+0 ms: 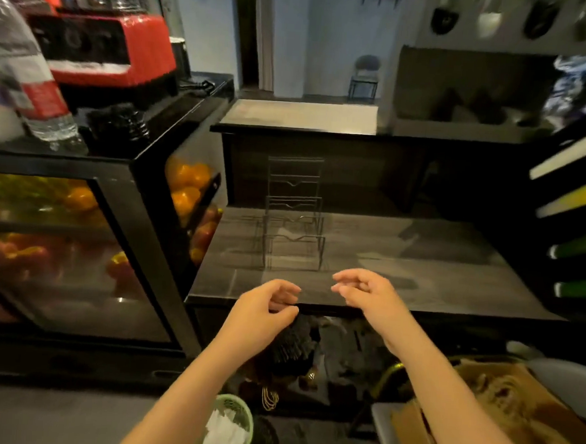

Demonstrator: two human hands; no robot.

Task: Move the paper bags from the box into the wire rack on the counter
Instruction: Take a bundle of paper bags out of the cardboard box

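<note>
From the head view, the left hand (265, 311) and right hand (366, 291) hover at the worktop's (436, 265) front edge, fingers (345, 277) loosely curled, holding nothing. The rack (293, 228) stands just beyond, with open worktop on its right. The bags (507, 394) lie in the box (409, 431), low right.

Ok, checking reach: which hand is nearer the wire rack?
The right hand, out over the counter near the front of the wire rack; the left hand sits back at the counter's edge.

We see pale blue walls (330, 35), a dark doorway (250, 30), a chair (365, 77) far back. Dim light. Grey tiled counter (436, 265), black raised bar (301, 117) behind, glass fruit case (76, 260) at our left.
</note>
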